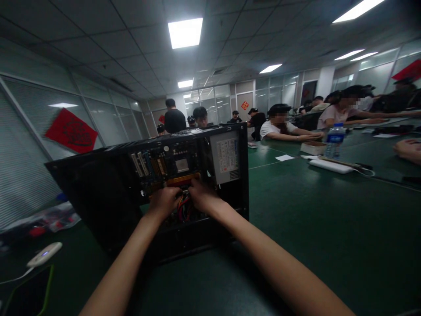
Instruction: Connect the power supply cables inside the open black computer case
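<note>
An open black computer case stands on the green table, its inside facing me. Inside it are a motherboard, a silver power supply at the upper right and a bundle of coloured cables. Both hands reach into the case. My left hand has its fingers bent by the cables, near the lower edge of the board. My right hand is beside it, its fingers at an orange-brown strip on the board. What either hand's fingers hold is too dark and small to make out.
A green table extends to the right, bearing a water bottle, a small box and a white power bank. Plastic bags, a white device and a phone lie at left. Several people sit farther back.
</note>
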Demonstrator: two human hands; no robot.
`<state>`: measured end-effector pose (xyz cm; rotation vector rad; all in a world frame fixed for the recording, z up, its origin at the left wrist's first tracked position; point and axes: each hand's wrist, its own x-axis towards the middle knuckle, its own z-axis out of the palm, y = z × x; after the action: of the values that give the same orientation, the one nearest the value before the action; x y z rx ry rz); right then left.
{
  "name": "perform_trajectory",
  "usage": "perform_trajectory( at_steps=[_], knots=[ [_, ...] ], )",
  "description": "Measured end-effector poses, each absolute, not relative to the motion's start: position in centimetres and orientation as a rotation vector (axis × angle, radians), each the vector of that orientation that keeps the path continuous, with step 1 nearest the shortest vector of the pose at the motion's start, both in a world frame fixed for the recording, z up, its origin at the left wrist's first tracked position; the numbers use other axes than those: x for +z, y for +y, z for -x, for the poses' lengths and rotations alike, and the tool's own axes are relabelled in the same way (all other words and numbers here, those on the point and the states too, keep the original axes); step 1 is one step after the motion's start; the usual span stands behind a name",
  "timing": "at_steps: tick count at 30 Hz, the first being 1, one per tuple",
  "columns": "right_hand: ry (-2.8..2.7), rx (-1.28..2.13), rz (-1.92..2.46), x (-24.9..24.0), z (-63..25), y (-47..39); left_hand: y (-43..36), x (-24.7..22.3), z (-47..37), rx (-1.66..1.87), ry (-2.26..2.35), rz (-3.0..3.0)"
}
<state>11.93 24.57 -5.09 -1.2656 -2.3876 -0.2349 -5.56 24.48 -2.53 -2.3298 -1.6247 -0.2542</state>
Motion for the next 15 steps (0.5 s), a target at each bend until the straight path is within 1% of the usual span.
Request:
perform_trajectory(
  at_steps=[5,11,15],
  knots=[
    [-2.478,-0.278,1.166,-4.5,-11.6,25.3,24.4,-2.4,5.7,-0.256,-1.626,2.328],
    [-2.737,-0.633,0.989,-3.0,-12.4,26.4,24.2,-2.3,6.0,-0.266,-1.601,2.36],
    [-2.767,-0.796,0.931,-3.5,-12.5,27.0,24.1,-2.4,6.0,-0.29,-1.592,2.37]
  ],
)
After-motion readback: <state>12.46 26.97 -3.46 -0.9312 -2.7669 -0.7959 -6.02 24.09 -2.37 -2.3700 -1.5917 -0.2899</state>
